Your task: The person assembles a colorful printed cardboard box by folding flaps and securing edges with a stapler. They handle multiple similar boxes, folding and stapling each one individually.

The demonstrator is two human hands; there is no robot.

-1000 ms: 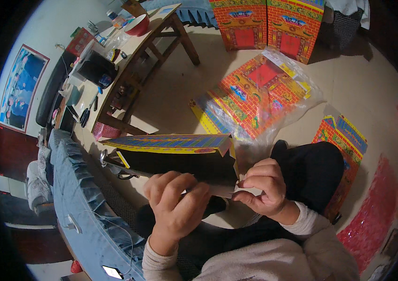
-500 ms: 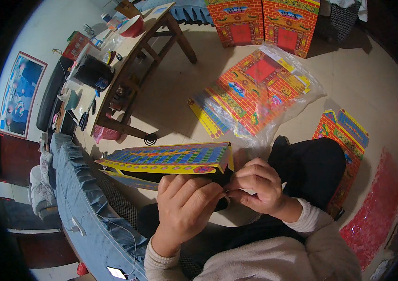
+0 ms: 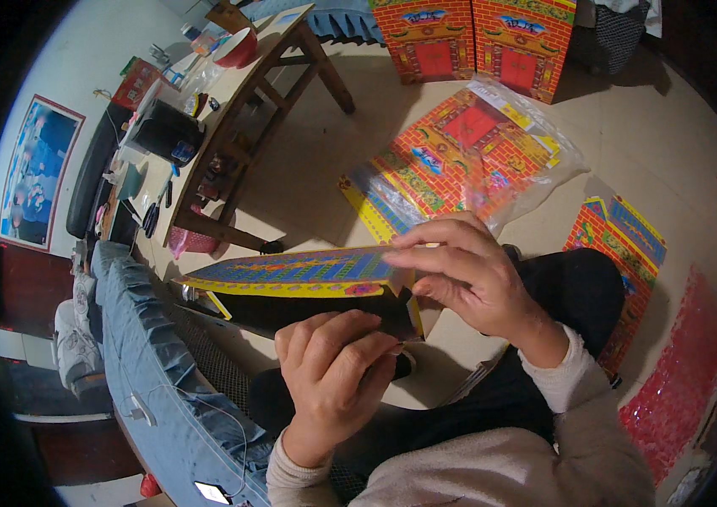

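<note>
A folded printed cardboard piece (image 3: pixel 291 275) lies on its side before me, with a blue and green roof-tile pattern, yellow borders and a dark inner side. My left hand (image 3: pixel 333 363) is closed at its lower near corner, fingertips pinched on the edge; whether something small is also in them is hidden. At the right end, my right hand (image 3: pixel 481 275) has its fingers over the top edge and its thumb by the end flap, with the corner between them.
Flat brick-patterned cardboard sheets (image 3: pixel 468 152) in clear plastic lie on the floor ahead. More sheets (image 3: pixel 620 245) are right of my knee. Two printed boxes (image 3: pixel 426 51) stand at the back. A wooden table (image 3: pixel 249 110) and blue-covered sofa (image 3: pixel 147 372) are left; red plastic (image 3: pixel 679 380) lies right.
My right hand has left the pinch beside my left hand and risen to the cardboard's top right end. The cardboard has tilted, showing more of its dark inside.
</note>
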